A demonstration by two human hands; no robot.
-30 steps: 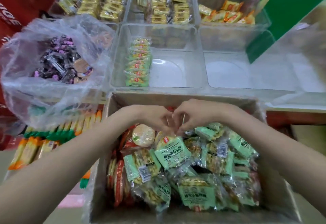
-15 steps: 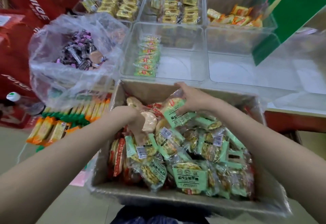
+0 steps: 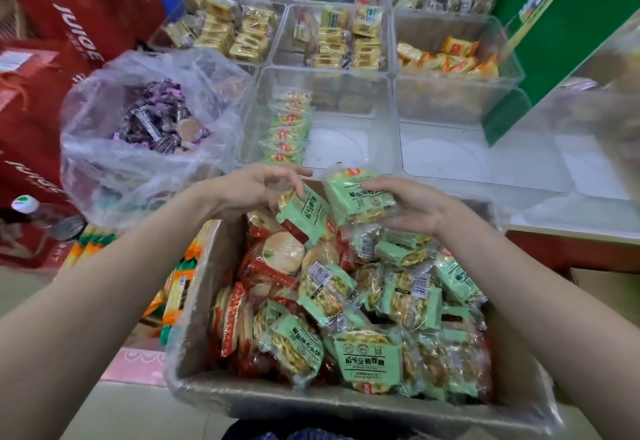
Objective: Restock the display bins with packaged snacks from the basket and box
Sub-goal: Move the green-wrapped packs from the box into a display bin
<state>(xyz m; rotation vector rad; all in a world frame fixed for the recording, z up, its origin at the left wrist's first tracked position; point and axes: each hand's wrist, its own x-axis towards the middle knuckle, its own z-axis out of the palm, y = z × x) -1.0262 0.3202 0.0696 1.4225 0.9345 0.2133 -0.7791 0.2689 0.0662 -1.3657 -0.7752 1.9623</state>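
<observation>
A cardboard box (image 3: 197, 304) lined with clear plastic sits in front of me, full of green and red snack packets. At the box's far edge my left hand (image 3: 256, 187) grips one green cracker packet (image 3: 304, 213). Beside it my right hand (image 3: 412, 207) holds another green packet (image 3: 356, 195). Both packets are lifted above the pile. Just beyond stands a clear display bin (image 3: 346, 142) with a single row of green-yellow packets (image 3: 285, 128) along its left wall. A second clear bin (image 3: 443, 152) lies to its right.
A clear plastic bag (image 3: 104, 142) of purple-wrapped sweets sits at the left. Farther bins hold yellow packets (image 3: 239, 31) and orange packets (image 3: 446, 57). A green carton (image 3: 554, 24) leans at the right. Red juice cartons (image 3: 69, 24) stand at the left, orange packets (image 3: 176, 294) lie beside the box.
Both hands have risen out of the box, each with a green packet, toward the box's far edge. The view has shifted back and down.
</observation>
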